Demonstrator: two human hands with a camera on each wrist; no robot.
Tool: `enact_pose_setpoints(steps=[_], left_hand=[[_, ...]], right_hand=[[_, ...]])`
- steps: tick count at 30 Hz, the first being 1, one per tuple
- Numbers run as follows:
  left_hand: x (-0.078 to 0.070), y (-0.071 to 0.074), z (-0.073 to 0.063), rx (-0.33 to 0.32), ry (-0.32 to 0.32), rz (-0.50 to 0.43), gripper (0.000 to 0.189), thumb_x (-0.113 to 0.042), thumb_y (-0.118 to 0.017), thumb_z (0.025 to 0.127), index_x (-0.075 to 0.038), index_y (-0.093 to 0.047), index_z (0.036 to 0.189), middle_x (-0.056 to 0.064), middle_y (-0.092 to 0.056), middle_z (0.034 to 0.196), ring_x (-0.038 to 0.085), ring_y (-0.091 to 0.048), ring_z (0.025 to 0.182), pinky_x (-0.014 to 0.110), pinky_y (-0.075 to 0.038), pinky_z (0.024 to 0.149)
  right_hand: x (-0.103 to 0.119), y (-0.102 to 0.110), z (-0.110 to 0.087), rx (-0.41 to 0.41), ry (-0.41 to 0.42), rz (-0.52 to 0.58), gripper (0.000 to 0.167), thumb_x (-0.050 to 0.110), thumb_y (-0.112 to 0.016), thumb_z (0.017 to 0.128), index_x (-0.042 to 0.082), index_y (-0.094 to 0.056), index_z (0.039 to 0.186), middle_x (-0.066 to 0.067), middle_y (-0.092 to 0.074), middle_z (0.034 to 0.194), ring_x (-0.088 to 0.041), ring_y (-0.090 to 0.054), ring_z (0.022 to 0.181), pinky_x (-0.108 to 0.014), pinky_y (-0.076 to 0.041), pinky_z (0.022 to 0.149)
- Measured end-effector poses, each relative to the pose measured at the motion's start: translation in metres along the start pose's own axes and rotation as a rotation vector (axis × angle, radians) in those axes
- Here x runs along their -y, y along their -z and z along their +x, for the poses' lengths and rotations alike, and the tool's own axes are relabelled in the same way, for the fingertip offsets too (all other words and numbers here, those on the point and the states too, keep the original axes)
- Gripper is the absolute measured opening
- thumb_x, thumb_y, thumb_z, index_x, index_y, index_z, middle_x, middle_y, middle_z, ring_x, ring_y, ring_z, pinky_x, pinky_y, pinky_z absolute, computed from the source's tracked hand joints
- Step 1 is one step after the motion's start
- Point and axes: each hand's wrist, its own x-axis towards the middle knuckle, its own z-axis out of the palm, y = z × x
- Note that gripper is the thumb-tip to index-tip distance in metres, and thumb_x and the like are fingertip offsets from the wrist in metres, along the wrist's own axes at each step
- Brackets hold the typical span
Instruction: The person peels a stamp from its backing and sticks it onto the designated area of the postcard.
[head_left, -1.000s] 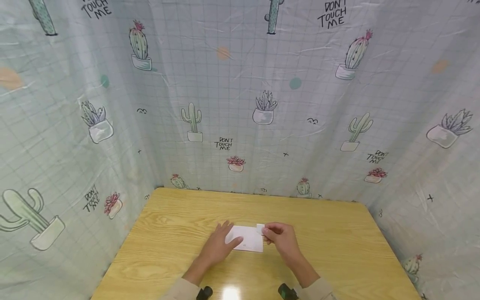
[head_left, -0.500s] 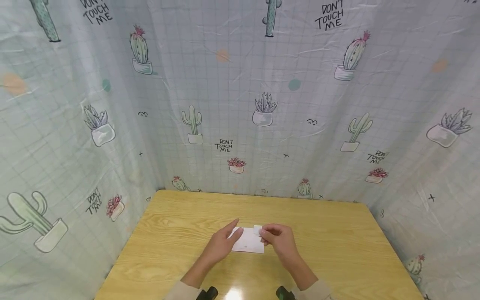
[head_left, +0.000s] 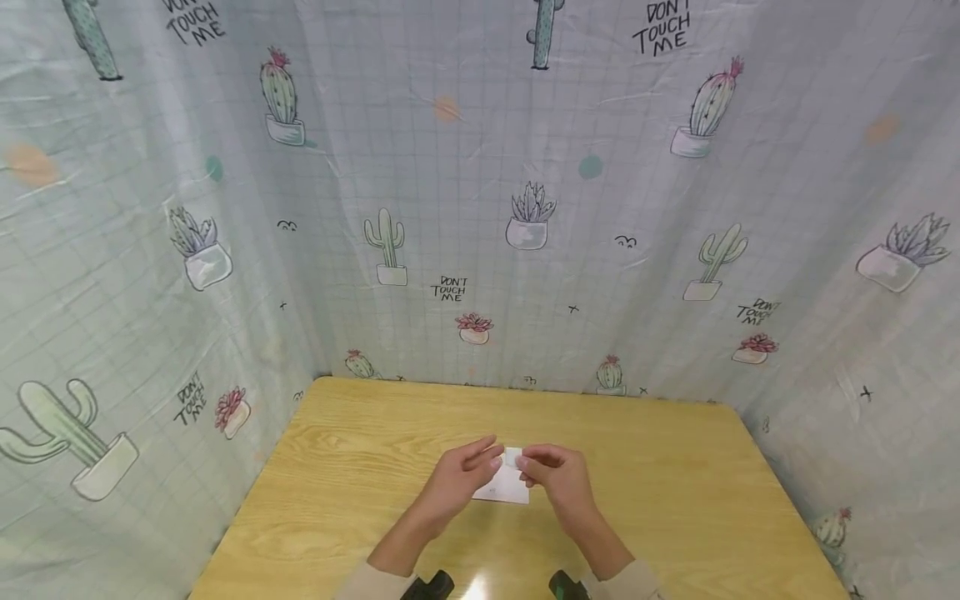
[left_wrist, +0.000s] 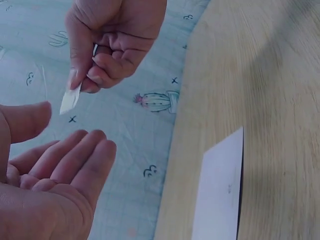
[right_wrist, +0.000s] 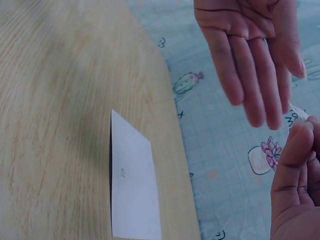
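My right hand (head_left: 561, 479) pinches a small flat white square (head_left: 512, 456) between thumb and fingers, raised over the table. It looks like a bit of paper; in the left wrist view this piece (left_wrist: 70, 101) is seen nearly edge-on. My left hand (head_left: 459, 477) hovers just left of it, palm turned inward, thumb and fingers apart with nothing between them. Those loosely extended fingers (right_wrist: 255, 80) point toward the piece in the right wrist view. Below both hands lies a white rectangular card (head_left: 501, 489) with a small dark mark, its left part hidden by my left hand.
A wood-grain table (head_left: 337, 467) spreads out under the hands. Behind it and along both sides hangs a pale curtain (head_left: 465, 167) printed with cacti and lettering. Dark wrist-camera parts (head_left: 429, 585) show beneath the forearms.
My left hand has lifted off the white card and moved right, close to the small white piece. The right hand, still pinching that piece, has shifted slightly left.
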Motion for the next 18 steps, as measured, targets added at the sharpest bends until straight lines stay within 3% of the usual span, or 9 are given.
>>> enact_pose_setpoints(steps=[5,12,16,18], left_hand=[[-0.006,-0.007,0.002,-0.003,-0.018,-0.049,0.052,-0.012,-0.058,0.106,0.004,-0.045,0.154,0.026,-0.05,0.156,0.04,-0.049,0.147,0.038,-0.051,0.112],[-0.009,-0.017,0.001,-0.055,-0.021,-0.049,0.047,-0.01,-0.063,0.104,0.003,-0.055,0.148,0.023,-0.056,0.152,0.038,-0.053,0.144,0.033,-0.056,0.106],[-0.01,-0.021,0.003,-0.087,-0.028,-0.066,0.045,-0.011,-0.065,0.102,0.001,-0.058,0.145,0.022,-0.058,0.15,0.037,-0.057,0.14,0.031,-0.057,0.104],[-0.01,-0.023,0.003,-0.1,-0.03,-0.071,0.044,-0.01,-0.066,0.101,0.002,-0.06,0.143,0.022,-0.059,0.149,0.037,-0.059,0.138,0.03,-0.057,0.102]], right_hand=[[0.003,-0.001,0.0,-0.021,0.01,0.016,0.017,0.002,-0.08,0.088,-0.008,-0.076,0.101,-0.011,-0.077,0.086,-0.011,-0.071,0.068,-0.024,-0.062,0.065],[0.007,-0.002,-0.003,-0.066,0.034,-0.01,0.015,0.001,-0.082,0.087,-0.007,-0.076,0.097,-0.009,-0.075,0.079,-0.012,-0.068,0.064,-0.024,-0.06,0.063],[0.009,-0.002,-0.006,-0.098,0.086,-0.057,0.015,0.003,-0.083,0.086,-0.004,-0.076,0.098,-0.014,-0.076,0.083,-0.011,-0.068,0.064,-0.026,-0.061,0.064],[0.009,-0.002,-0.008,-0.113,0.153,-0.119,0.015,0.004,-0.083,0.086,-0.001,-0.077,0.099,-0.014,-0.076,0.085,-0.008,-0.067,0.067,-0.024,-0.06,0.064]])
